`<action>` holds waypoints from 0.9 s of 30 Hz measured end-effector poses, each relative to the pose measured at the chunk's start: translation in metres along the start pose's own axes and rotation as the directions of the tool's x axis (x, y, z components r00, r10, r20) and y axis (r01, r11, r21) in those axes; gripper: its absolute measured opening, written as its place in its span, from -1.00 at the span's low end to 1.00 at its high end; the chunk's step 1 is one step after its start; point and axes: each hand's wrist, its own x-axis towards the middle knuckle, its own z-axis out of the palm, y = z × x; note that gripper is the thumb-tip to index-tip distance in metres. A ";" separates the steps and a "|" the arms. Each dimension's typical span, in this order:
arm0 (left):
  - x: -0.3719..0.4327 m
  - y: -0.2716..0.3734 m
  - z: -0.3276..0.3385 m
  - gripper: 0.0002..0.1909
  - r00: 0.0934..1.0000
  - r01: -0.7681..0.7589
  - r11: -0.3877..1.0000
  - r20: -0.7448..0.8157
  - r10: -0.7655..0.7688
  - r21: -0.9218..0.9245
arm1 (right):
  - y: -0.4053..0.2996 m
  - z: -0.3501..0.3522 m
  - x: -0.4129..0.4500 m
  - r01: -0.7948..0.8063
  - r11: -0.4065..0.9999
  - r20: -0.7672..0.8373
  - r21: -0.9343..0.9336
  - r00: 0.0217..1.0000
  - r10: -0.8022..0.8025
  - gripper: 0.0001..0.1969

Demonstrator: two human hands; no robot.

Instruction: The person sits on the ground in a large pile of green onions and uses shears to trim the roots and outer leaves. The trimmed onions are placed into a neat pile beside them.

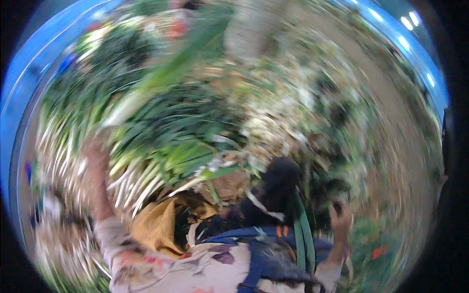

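My left hand (97, 148), at the left with the arm stretched forward, grips the white end of a long leek-like green onion (146, 88). Its green leaves run up and to the right, blurred. Under and beside it lie rows of similar green onions (128, 183), white ends toward me. My right hand (340, 216) is low at the right, beside my leg; its fingers look parted around something dark, too blurred to make out. Long green leaves (304, 234) hang across my lap near that hand.
A heap of pale peeled leaves and trimmings (271, 135) lies ahead, right of the onion pile. A tan cloth sack (157, 223) is beside my lap. A pale upright shape (249, 33) stands at the top. Bare ground (395, 99) runs along the right.
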 end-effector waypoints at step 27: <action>-0.215 0.715 0.211 -0.71 -0.641 -0.643 -0.278 0.302 0.706 -0.714 | 0.166 -0.041 -0.027 -0.279 0.915 0.242 -0.293 0.904 0.353 -0.68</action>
